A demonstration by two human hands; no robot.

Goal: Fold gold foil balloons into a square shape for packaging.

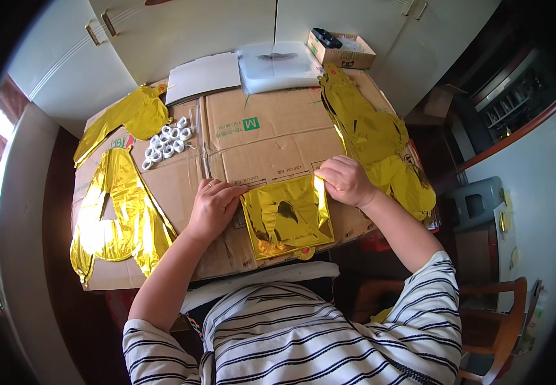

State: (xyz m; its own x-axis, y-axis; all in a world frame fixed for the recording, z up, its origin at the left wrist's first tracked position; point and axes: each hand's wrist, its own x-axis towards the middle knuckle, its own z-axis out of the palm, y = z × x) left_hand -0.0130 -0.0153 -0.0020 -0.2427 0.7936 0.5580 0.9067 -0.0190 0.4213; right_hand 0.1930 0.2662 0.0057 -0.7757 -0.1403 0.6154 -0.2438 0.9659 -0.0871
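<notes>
In front of me lies a gold foil balloon point(291, 224), flat and folded into a rough square near the table's front edge. My left hand point(214, 208) is closed at its far left corner, thumb and fingers pressing on the foil's edge. My right hand point(345, 181) pinches its far right corner, where a strip of foil stands slightly raised. A small round orange-marked tab pokes out at the near edge. More flat gold foil balloons lie around it: one at the near left point(121, 212), one at the far left point(124, 119), and a heap at the right point(374, 135).
Brown cardboard point(252, 151) covers the table. Several small white rolls point(166, 144) sit left of the middle. At the back are a pale board point(204, 77), a stack of clear plastic bags point(278, 67) and a small carton point(355, 54) bearing a black object. A wooden chair point(502, 327) stands right.
</notes>
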